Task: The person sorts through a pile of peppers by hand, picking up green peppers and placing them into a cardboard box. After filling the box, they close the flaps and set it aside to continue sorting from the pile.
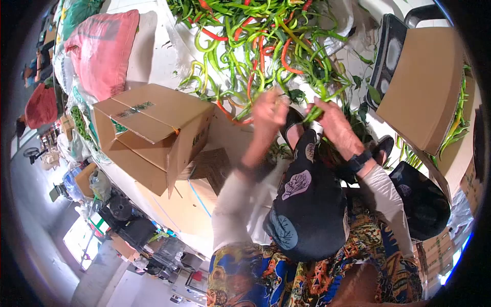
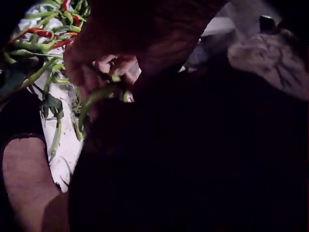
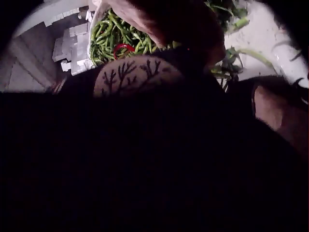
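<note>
Peppers (image 1: 261,41) sprawl ahead in the head view; picking through them, it seems. Right hand (image 1: 335,125) pinches a green pepper (image 1: 313,114), left hand (image 1: 271,108) blurs, grip unreadable; keeping that pinch seems the next call. Left wrist: curved pepper (image 2: 99,94) amid shadowed fingers. Right wrist: fingertips hidden.

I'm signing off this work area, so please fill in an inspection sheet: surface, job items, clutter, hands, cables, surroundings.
Surface: pale ground, scattered leaves
Job items: heap of green and red peppers; more beside the cardboard panel
Clutter: cardboard box, pink sack
Hands: right hand pinches a green pepper; left hand blurred, hold unclear
Cables: nothing seen
Surroundings: plastic bag among piled goods, mostly too small to tell
</note>
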The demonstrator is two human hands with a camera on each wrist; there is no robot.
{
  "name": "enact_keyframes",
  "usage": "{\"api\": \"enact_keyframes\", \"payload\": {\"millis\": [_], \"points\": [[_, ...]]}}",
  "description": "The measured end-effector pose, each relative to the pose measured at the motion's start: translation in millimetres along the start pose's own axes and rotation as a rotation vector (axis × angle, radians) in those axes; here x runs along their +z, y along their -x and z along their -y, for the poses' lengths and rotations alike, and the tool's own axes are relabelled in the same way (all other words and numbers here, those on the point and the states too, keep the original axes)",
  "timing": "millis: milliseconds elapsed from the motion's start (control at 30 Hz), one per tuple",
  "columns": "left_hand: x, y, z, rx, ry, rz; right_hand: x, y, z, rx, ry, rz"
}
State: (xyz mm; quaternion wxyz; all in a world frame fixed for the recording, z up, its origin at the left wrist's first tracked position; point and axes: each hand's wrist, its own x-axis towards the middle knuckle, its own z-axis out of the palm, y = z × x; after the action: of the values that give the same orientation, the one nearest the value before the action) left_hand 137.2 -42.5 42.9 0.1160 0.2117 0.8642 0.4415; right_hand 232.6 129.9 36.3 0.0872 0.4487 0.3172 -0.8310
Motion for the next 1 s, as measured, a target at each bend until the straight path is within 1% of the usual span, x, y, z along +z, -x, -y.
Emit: {"api": "enact_keyframes", "payload": {"millis": [33,67,100,133,167,233,267,300,333,367,433,467,500,567,633,700,733,767,833,867,900,967,1000], "points": [[-9.8,-17.3,31.8,0.005,0.050,-0.120,-3.9,4.5,9.3,-0.002,0.035,-0.013],[-15.4,-35.5,55.1,-0.133,-0.058,-0.246,-12.9,7.0,13.7,-0.008,0.154,-0.017],[-19.5,-50.0,78.9,-0.190,-0.218,-0.338,-18.9,7.1,17.2,-0.019,0.274,-0.019],[-24.0,-64.5,96.6,-0.246,-0.377,-0.430,-18.2,7.9,18.8,-0.025,0.279,-0.019],[-30.0,-77.7,106.2,-0.361,-0.445,-0.340,-17.2,11.5,19.0,-0.050,0.287,0.003],[-25.8,-96.6,114.7,-0.425,-0.649,-0.353,-16.8,19.6,15.7,-0.074,0.295,0.026],[-23.9,-103.5,116.5,-0.422,-0.646,-0.359,-16.8,21.4,14.7,-0.033,0.266,0.021],[-21.6,-109.8,116.9,-0.470,-0.687,-0.342,-17.2,23.9,13.8,0.007,0.235,0.015],[-19.3,-114.7,119.0,-0.518,-0.730,-0.323,-18.2,24.8,9.2,0.004,0.199,-0.008],[-19.4,-119.5,121.8,-0.515,-0.729,-0.323,-20.9,26.0,8.0,0.002,0.198,-0.009],[-24.8,-127.1,128.7,-0.557,-0.682,-0.250,-25.9,29.5,7.1,0.084,0.131,-0.067],[-25.8,-126.6,139.6,-0.489,-0.710,-0.288,-33.5,25.8,2.5,0.052,0.126,-0.072],[-29.6,-122.8,150.2,-0.487,-0.715,-0.286,-41.6,23.8,0.1,0.054,0.122,-0.071],[-38.7,-116.7,150.5,-0.482,-0.532,-0.323,-45.2,23.9,1.5,0.029,0.183,-0.078],[-30.0,-123.0,146.1,-0.463,-0.498,-0.349,-45.5,22.2,4.9,0.037,0.181,-0.061],[-26.7,-123.9,138.0,-0.580,-0.462,-0.303,-38.1,24.9,4.9,0.094,0.209,-0.119],[-23.0,-126.9,149.7,-0.542,-0.412,-0.359,-38.0,20.9,2.4,0.072,0.219,-0.076],[-19.2,-129.5,159.7,-0.533,-0.406,-0.362,-39.8,18.7,3.7,0.061,0.218,-0.077],[-18.5,-126.7,175.6,-0.681,-0.241,-0.348,-28.5,26.2,7.5,0.070,0.149,-0.021],[-21.7,-125.2,188.8,-0.771,-0.163,-0.293,-24.9,28.0,10.0,0.054,0.132,-0.013],[-13.3,-111.2,222.9,-0.733,-0.033,-0.445,-24.8,27.8,12.8,0.051,0.127,-0.013],[-41.8,-89.9,120.0,-0.595,0.193,-0.410,-25.5,30.0,15.9,0.053,0.111,-0.016],[-52.6,-80.3,110.8,-0.599,0.190,-0.408,-23.3,32.8,21.8,0.045,0.116,0.011]]}}
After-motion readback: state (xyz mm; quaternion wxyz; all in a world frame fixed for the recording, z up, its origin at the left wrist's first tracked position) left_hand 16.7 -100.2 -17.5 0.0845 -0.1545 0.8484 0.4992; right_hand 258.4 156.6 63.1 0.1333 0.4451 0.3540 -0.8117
